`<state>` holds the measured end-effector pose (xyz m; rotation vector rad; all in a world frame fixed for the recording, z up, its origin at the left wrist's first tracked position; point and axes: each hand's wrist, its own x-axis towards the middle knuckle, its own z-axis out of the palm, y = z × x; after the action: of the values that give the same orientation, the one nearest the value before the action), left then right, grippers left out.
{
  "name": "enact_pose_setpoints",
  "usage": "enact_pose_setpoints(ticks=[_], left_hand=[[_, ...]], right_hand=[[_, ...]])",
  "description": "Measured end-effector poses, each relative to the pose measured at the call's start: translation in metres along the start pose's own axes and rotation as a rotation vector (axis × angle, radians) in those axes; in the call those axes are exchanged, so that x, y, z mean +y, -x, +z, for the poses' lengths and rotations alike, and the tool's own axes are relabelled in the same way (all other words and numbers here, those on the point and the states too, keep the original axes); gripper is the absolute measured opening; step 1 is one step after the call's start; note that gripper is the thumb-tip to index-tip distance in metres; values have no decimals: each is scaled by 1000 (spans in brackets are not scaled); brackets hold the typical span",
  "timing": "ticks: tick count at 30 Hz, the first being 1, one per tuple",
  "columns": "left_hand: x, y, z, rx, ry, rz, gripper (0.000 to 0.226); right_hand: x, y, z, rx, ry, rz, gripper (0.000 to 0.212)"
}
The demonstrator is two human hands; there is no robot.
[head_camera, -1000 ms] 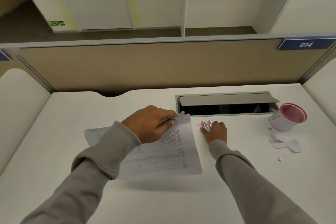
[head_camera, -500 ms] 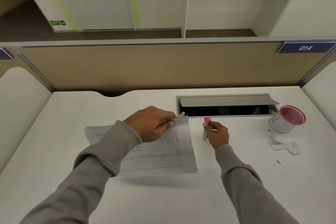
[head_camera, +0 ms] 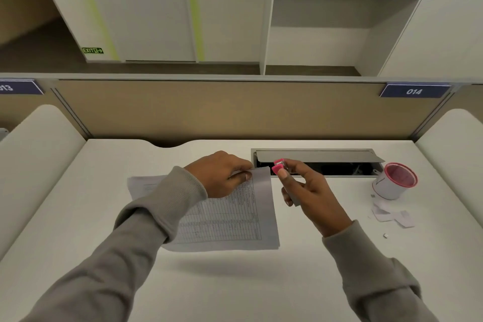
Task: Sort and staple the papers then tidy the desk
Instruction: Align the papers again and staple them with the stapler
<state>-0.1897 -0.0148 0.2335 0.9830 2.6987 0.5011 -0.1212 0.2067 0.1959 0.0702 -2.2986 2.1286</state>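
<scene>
At the near edge of the view, two grey sleeves, the left sleeve (head_camera: 117,256) and the right sleeve (head_camera: 373,277), are cut off by the frame above a white desk (head_camera: 235,290). Just beyond them, a stack of printed papers (head_camera: 235,217) is laid on the desk, with tables of small print that cannot be read. Its left part is hidden under the left wrist, and the number of sheets cannot be made out. The far right corner of the stack is pinched between thumb and curled fingers of the left hand (head_camera: 219,174) and is raised slightly off the desk. A small stapler (head_camera: 277,170), grey with a pink front end, is gripped in the curled fingers of the right hand (head_camera: 313,196) and held in the air. Its pink end is pointed at the pinched corner and lies just beside it; whether the two touch cannot be told. Most of the stapler's grey body is covered by the fingers. Further right, torn paper scraps (head_camera: 392,215) are scattered near a white cup with a red rim (head_camera: 392,183). Behind the hands, a cable hatch (head_camera: 313,157) is set into the desk with its lid propped open; its dark inside is hard to make out. A tan partition (head_camera: 209,110) with a blue label marked 014 (head_camera: 414,91) is seen at the back
</scene>
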Motion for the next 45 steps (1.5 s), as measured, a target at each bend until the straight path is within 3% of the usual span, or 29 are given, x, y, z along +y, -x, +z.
enact_pose_setpoints(ticks=[7,13,17,26,45], left_hand=[[12,13,-4,8,-15,35,21],[18,25,-5,19,-15,56,21],[26,31,-4,-4,-19,48,25],[36,39,-4,-41,-115,-13,29],[50,53,-14,21,-152,30,13]], right_hand=[[-5,20,13,-28,298,-38,30],[-17,32,15,-105,444,-102,46],[-33,31,13,-141,557,-163,38],[-81,14,12,-352,955,-234,42],[-97,15,14,-434,1049,-242,39]])
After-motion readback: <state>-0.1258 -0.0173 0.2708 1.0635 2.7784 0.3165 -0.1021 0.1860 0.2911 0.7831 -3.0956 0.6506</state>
